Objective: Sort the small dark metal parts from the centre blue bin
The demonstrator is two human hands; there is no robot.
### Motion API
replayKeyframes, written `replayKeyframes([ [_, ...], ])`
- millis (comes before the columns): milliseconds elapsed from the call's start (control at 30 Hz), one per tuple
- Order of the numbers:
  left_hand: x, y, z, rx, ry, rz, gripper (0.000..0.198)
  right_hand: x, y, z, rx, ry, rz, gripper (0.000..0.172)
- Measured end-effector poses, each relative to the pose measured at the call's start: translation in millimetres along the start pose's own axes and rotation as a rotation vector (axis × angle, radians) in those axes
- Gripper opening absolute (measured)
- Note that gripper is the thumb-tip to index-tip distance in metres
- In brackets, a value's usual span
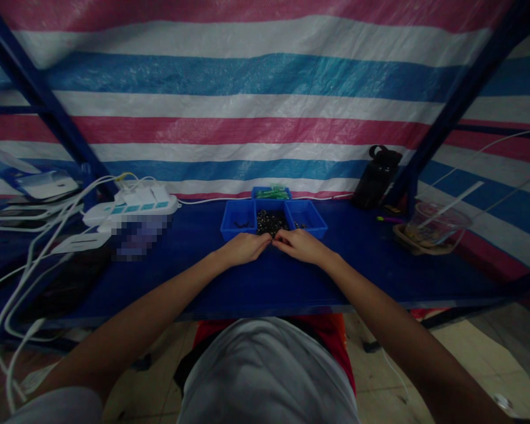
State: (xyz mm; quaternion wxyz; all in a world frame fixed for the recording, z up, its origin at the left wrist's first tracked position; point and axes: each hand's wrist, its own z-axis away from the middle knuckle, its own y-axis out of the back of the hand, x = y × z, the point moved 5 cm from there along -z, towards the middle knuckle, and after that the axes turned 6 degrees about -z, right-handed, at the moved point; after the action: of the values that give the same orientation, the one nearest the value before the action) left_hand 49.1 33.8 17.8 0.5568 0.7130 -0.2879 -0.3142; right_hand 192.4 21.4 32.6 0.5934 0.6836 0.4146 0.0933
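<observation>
My left hand [242,247] and my right hand [301,245] rest on the blue table [194,277], fingertips meeting in a pinch just in front of the middle blue tray [271,222]. That tray holds several small dark parts. Whatever sits between my fingertips is too small to make out. A left blue tray [237,221] holds a few dark bits, and a right blue tray [307,219] stands beside the middle one. Behind them a fourth blue tray [271,192] holds green pieces.
A white power strip [132,206] with chargers and white cables [22,277] lies at the left, with phones [13,215] beyond. A black bottle [375,176] stands at the back right. A clear plastic cup with a straw [433,227] sits far right. A striped tarp hangs behind.
</observation>
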Motion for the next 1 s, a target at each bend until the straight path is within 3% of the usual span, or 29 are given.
replayKeyframes([
  [200,3,3.8,0,0.041,0.004,-0.007,0.022,3,-7,0,-0.063,-0.013,0.058,0.019],
  [533,9,6.4,1,0.151,-0.124,0.013,0.023,1,-13,0,-0.089,0.003,0.086,0.021],
  [1000,5,11.0,0,0.130,-0.029,0.041,0.022,-2,-3,0,-0.054,-0.044,0.002,0.012],
])
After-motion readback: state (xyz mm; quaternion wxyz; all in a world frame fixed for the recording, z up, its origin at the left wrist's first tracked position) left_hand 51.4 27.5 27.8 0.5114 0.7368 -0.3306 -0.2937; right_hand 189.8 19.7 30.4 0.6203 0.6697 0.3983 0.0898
